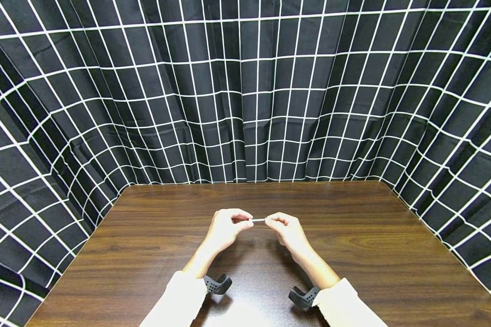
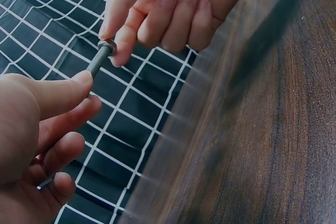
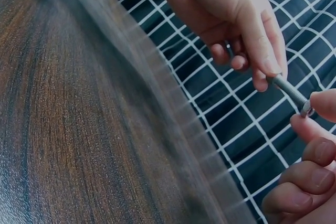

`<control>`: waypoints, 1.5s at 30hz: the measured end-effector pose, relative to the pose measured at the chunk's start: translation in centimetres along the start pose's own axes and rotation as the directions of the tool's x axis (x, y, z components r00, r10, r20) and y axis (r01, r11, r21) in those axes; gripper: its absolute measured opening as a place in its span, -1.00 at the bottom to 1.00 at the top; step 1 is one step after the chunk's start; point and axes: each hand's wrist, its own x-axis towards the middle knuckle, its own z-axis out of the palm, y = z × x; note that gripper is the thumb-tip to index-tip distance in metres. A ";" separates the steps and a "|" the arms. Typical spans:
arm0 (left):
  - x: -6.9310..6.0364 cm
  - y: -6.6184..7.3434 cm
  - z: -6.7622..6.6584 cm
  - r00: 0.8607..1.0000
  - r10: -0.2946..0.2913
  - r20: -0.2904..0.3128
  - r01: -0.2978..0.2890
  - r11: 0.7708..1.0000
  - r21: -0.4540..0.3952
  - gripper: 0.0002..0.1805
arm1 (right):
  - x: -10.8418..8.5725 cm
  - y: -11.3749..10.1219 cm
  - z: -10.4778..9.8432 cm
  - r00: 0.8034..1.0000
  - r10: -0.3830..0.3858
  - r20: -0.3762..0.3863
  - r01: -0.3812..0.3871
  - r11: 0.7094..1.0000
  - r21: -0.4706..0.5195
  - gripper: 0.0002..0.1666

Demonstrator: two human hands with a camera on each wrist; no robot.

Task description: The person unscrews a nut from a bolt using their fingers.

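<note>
A grey threaded bolt (image 2: 97, 62) spans the gap between the two hands, held above the table. My left hand (image 1: 225, 228) pinches one end of it between thumb and fingertips. At the opposite end, the thumb and index finger of my right hand (image 1: 287, 230) pinch a wider hex piece (image 3: 306, 110); whether that is the bolt's head or a nut cannot be told. The other fingers of both hands are curled loosely. Fingertips hide both ends of the bolt in part.
A dark brown wood-grain table (image 1: 147, 236) lies under the hands. Behind it and along both sides hangs a black curtain (image 1: 212, 104) with a white grid. Each wrist wears a black camera mount, one on the left (image 1: 218, 284) and one on the right (image 1: 304, 297).
</note>
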 end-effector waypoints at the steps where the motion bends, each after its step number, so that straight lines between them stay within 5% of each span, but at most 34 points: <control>1: 0.0 0.0 0.0 1.000 0.000 0.000 0.000 1.000 -0.001 -0.88 | 0.0 0.0 0.0 1.000 0.000 0.001 0.000 1.000 0.004 -0.77; 13: 0.0 -0.1 0.0 0.999 0.048 -0.007 -0.048 0.999 0.000 -0.88 | -0.1 -0.3 0.0 0.999 -0.041 0.008 0.041 0.998 0.038 -0.72; 34: 0.0 0.0 0.0 1.000 0.011 -0.005 -0.012 1.000 -0.011 -0.89 | 0.0 0.0 -0.2 0.989 -0.141 0.047 0.138 0.989 0.047 -0.68; 45: 0.0 -0.2 0.2 0.999 0.033 0.005 -0.033 0.999 0.004 -0.87 | -0.2 -0.1 0.0 0.993 -0.108 0.055 0.105 0.993 0.044 -0.72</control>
